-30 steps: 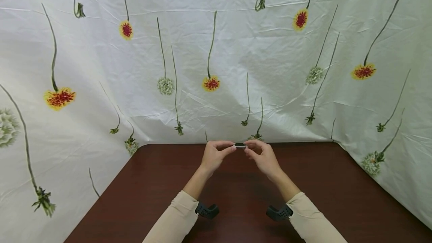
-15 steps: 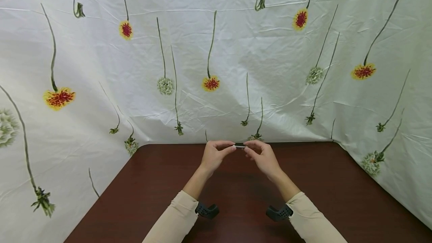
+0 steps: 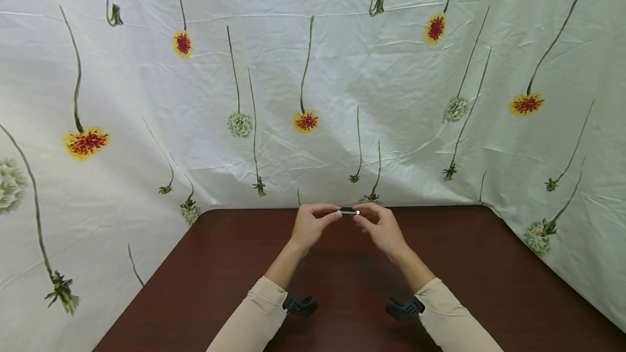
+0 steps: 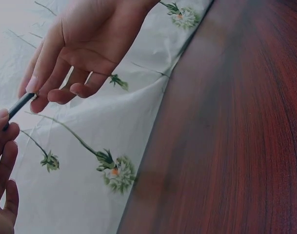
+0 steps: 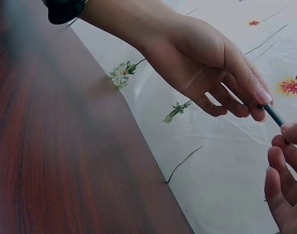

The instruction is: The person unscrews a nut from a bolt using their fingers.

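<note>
My left hand [image 3: 309,228] and right hand [image 3: 384,228] face each other above the far part of the table. Between them lies a short, thin threaded rod like a bolt [image 3: 348,212], roughly level. Thumb and forefinger of each hand pinch one end of it. In the left wrist view, grey ridges run along the threaded rod [image 4: 21,106], with the right hand [image 4: 97,46] across from me. From the right wrist, the left hand [image 5: 202,63] holds the upper end of the rod [image 5: 275,116], while the right fingers [image 5: 293,132] hold the lower end. The fingertips cover both ends.
A dark red-brown wooden table [image 3: 342,287] lies beneath both arms. White cloth [image 3: 274,69] printed with flowers hangs at the back and both sides. Each wrist wears a black camera mount, one on the left [image 3: 300,305] and one on the right [image 3: 405,308].
Both arms stay nearly still. The right thumb has shifted slightly at its end of the rod, where a small bright spot now shows.
</note>
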Motion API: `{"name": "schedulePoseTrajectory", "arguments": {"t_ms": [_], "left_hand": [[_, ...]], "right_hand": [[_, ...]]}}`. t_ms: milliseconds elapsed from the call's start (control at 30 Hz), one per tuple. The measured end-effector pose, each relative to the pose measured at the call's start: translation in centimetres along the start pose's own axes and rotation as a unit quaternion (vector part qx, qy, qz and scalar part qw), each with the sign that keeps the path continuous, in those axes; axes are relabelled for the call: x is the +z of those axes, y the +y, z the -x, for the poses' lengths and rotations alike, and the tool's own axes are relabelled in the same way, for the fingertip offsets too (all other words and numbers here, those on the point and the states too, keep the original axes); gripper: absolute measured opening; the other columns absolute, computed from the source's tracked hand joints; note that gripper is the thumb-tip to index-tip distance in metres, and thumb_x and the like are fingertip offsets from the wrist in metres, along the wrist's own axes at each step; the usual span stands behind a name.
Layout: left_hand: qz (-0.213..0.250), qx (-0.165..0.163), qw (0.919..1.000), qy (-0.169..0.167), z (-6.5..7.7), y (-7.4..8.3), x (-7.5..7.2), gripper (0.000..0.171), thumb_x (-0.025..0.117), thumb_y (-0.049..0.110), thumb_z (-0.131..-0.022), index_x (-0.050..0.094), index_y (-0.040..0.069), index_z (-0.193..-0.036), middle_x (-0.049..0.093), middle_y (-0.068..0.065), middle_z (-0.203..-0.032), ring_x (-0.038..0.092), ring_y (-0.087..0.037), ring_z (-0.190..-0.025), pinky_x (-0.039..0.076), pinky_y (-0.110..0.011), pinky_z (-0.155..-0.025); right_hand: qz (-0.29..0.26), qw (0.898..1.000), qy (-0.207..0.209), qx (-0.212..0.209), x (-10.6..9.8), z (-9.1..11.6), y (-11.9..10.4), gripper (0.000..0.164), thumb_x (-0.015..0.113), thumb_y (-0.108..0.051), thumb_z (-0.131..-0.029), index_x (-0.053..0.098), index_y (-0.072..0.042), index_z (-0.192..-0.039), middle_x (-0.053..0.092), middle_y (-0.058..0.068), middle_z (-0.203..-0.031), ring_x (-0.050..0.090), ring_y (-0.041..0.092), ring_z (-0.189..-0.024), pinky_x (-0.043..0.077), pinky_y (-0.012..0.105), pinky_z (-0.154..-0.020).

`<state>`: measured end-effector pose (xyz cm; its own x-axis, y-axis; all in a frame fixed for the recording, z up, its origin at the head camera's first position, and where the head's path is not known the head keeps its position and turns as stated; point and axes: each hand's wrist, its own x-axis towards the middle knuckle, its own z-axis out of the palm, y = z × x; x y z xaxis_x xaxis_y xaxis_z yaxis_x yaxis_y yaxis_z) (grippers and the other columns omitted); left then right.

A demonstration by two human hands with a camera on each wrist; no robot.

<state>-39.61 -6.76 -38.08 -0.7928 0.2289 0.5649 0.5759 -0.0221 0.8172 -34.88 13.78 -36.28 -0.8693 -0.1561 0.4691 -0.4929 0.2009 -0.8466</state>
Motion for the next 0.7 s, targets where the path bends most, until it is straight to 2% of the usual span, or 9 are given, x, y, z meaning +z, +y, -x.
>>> {"name": "schedulePoseTrajectory", "arguments": {"t_ms": [100, 233, 333, 400, 467, 567, 700], "left_hand": [[-0.002, 0.001, 1.0000, 0.003, 0.0, 0.0, 0.1, 0.014, 0.079, 0.005, -0.092, 0.080, -0.003, -0.103, 0.077, -0.012, -0.100, 0.072, -0.021, -0.091, 0.056, -0.031, -0.080], [-0.006, -0.003, 1.0000, 0.006, 0.0, -0.3, 0.3, 0.013, 0.079, 0.005, -0.092, 0.081, -0.002, -0.103, 0.077, -0.014, -0.103, 0.071, -0.023, -0.096, 0.056, -0.033, -0.081], [-0.026, -0.016, 0.9993, 0.022, -0.1, -0.9, 0.2, 0.013, 0.080, 0.008, -0.092, 0.082, 0.001, -0.103, 0.077, -0.012, -0.105, 0.070, -0.022, -0.100, 0.055, -0.034, -0.085], [-0.040, -0.027, 0.9978, 0.046, -0.2, -1.2, 0.0, 0.012, 0.081, 0.009, -0.091, 0.082, 0.003, -0.102, 0.077, -0.010, -0.105, 0.070, -0.021, -0.102, 0.055, -0.035, -0.087], [-0.047, -0.039, 0.9953, 0.075, -0.3, -1.4, -0.4, 0.011, 0.082, 0.008, -0.090, 0.083, 0.003, -0.100, 0.077, -0.008, -0.103, 0.070, -0.022, -0.102, 0.054, -0.038, -0.088], [-0.038, -0.051, 0.9922, 0.107, -0.4, -1.5, -1.1, 0.012, 0.083, 0.005, -0.088, 0.082, 0.001, -0.099, 0.077, -0.009, -0.102, 0.069, -0.023, -0.102, 0.052, -0.040, -0.089], [-0.027, -0.063, 0.9916, 0.109, -0.5, -1.4, -1.7, 0.015, 0.082, 0.005, -0.089, 0.081, -0.002, -0.102, 0.077, -0.010, -0.102, 0.069, -0.024, -0.102, 0.051, -0.039, -0.090]], "right_hand": [[-0.021, 1.000, 0.007, -0.002, 0.1, -0.4, 1.7, 0.031, 0.067, -0.002, -0.101, 0.065, 0.005, -0.131, 0.072, 0.020, -0.109, 0.072, 0.031, -0.092, 0.058, 0.051, -0.081], [-0.069, 0.996, 0.050, 0.036, 1.4, -0.4, 2.5, 0.026, 0.064, 0.002, -0.101, 0.066, 0.013, -0.124, 0.072, 0.028, -0.104, 0.074, 0.024, -0.084, 0.060, 0.037, -0.077], [-0.016, 0.995, 0.069, 0.065, 2.5, -0.1, 3.3, 0.022, 0.065, 0.000, -0.101, 0.069, 0.013, -0.118, 0.074, 0.025, -0.098, 0.075, 0.017, -0.080, 0.060, 0.031, -0.073], [0.053, 0.994, 0.064, 0.067, 2.9, 0.0, 3.7, 0.022, 0.066, -0.004, -0.102, 0.071, 0.009, -0.119, 0.075, 0.019, -0.096, 0.075, 0.018, -0.080, 0.060, 0.032, -0.071], [0.118, 0.989, 0.062, 0.064, 2.9, 0.2, 3.9, 0.021, 0.069, -0.008, -0.101, 0.073, 0.002, -0.119, 0.076, 0.013, -0.093, 0.075, 0.021, -0.080, 0.058, 0.034, -0.068], [0.132, 0.988, 0.052, 0.059, 2.7, 0.2, 3.9, 0.020, 0.070, -0.008, -0.100, 0.073, -0.002, -0.118, 0.076, 0.015, -0.096, 0.074, 0.029, -0.083, 0.058, 0.038, -0.067], [0.110, 0.991, 0.031, 0.074, 2.2, 0.1, 3.7, 0.021, 0.070, -0.007, -0.099, 0.074, -0.003, -0.119, 0.075, 0.017, -0.101, 0.074, 0.035, -0.089, 0.059, 0.040, -0.072]]}}
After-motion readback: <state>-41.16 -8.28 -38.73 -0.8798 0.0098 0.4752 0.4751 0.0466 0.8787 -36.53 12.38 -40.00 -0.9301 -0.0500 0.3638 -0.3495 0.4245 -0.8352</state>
